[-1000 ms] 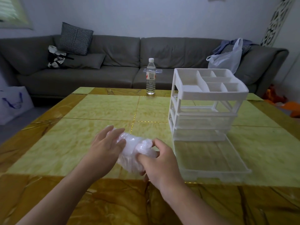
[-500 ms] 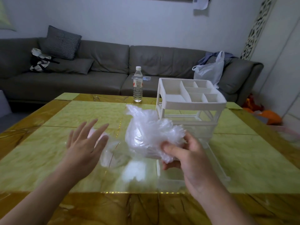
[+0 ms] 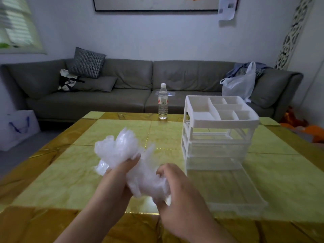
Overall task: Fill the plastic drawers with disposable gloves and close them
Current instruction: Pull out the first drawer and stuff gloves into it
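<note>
Left hand (image 3: 112, 186) is back on the gloves (image 3: 129, 160), so both hands pinch the wad now, right hand (image 3: 177, 188) curled round its end, over the table's near edge. Drawer (image 3: 226, 186) still open and empty; stuffing's next, I guess.

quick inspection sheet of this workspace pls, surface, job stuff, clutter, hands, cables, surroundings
surface: glossy yellow-green and amber tiled table.
job's things: crumpled bundle of clear plastic disposable gloves held above the table; white plastic drawer unit, its clear bottom drawer pulled out, nothing seen in it.
clutter: clear plastic water bottle at the far edge.
grippers: left hand and right hand both have a grip on the bundle.
cables: nothing seen.
surroundings: grey sofa, white plastic bag on it.
</note>
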The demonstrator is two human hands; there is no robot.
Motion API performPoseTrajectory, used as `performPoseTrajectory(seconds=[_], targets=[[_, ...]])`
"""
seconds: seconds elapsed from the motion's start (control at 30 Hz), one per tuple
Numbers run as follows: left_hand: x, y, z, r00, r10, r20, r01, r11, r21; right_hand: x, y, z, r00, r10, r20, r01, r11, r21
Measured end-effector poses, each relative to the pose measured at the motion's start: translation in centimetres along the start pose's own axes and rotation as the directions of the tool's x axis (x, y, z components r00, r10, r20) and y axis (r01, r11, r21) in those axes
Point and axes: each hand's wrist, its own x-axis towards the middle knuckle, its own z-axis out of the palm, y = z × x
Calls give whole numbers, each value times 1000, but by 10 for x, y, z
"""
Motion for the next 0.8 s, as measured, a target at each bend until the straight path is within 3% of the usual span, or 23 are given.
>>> performPoseTrajectory(seconds=[0.1,0.17,0.2,0.27,0.37,0.5,0.6,0.67,0.73,0.8], targets=[[1,5,-10,997,54,-47,-50,994,93,2,1,-8,978,124,167,-165,953,255],[1,4,-13,994,103,-42,-92,971,222,6,1,-13,953,265,144,-302,815,495],[2,2,-15,992,122,-17,-113,954,276,10,2,-13,944,306,121,-322,782,533],[-3,1,-13,991,131,35,-135,937,321,15,0,-9,952,283,117,-304,823,481],[-15,5,3,991,111,79,-127,961,247,23,-8,6,962,251,106,-271,848,455],[16,8,-8,985,123,-121,-106,985,140,39,-2,18,955,294,-48,-253,885,392],[36,12,-34,987,119,-110,-121,992,-14,49,1,23,932,350,-98,-285,872,398],[32,13,-53,986,123,-116,-123,992,11,51,-1,28,933,347,-98,-283,873,398],[31,17,-57,985,57,-161,-42,995,95,55,1,30,920,381,-87,-308,844,439],[20,20,-50,986,-112,-126,128,984,124,59,4,28,881,471,-36,-361,721,592]])
